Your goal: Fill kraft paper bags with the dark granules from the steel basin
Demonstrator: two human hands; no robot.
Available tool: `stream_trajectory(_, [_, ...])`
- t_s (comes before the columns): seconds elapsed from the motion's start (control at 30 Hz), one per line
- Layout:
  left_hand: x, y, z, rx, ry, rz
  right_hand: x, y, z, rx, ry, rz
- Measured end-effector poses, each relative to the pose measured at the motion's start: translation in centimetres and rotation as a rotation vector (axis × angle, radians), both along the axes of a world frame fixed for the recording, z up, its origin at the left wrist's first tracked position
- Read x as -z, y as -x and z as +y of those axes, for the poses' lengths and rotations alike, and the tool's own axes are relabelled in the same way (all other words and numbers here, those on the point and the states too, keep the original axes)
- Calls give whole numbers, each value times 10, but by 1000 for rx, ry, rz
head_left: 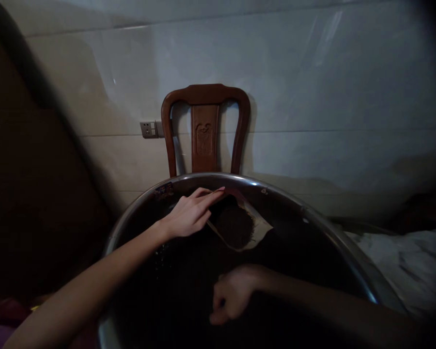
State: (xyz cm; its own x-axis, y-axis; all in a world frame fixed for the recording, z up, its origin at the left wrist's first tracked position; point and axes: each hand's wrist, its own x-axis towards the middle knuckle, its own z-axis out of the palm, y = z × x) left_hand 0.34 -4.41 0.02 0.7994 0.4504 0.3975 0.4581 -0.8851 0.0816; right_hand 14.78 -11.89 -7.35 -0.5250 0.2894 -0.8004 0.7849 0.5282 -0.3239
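Note:
A large round metal basin [312, 213] fills the lower middle, its inside dark. My left hand [189, 213] reaches over the far side, fingers flat against the edge of a tan paper scoop [256, 230] heaped with dark granular stuff [234, 225]. My right hand [232, 293] hangs lower inside the basin in shadow, fingers curled in; what it holds, if anything, is hidden by the dark.
A brown wooden chair [205, 128] stands against the pale tiled wall right behind the basin. A wall socket [150, 129] sits left of the chair. A dark board leans at the left. White cloth [403, 261] lies at the right.

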Motion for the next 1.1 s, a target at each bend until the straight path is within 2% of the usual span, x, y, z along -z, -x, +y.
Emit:
stream_trajectory(0.2, [-1, 0, 0, 4, -5, 4, 17, -6, 10, 51, 112, 8])
stream_trajectory(0.3, [0, 0, 0, 5, -6, 7, 20, -6, 8, 142, 203, 12])
stream_trajectory(0.43, [0, 0, 0, 0, -3, 5, 16, -2, -2, 356, 464, 2])
stream_trajectory(0.53, [0, 0, 0, 4, -4, -1, 9, -1, -7, 396, 561, 23])
stream_trajectory(0.63, [-1, -1, -1, 5, 1, 3, 0, -3, -6, 403, 618, 138])
stream_trajectory(0.7, [-1, -1, -1, -4, 3, 12, -7, -5, -2, 377, 549, 224])
stream_trajectory(0.87, [-1, 0, 0, 0, 3, 9, -23, -5, 1, 318, 138, 377])
stream_trajectory(0.97, [0, 0, 0, 2, 1, 5, -38, -5, -5, 277, 58, 468])
stream_trajectory(1.1, [0, 0, 0, 13, -1, 4, -71, -15, -15, 257, -37, 656])
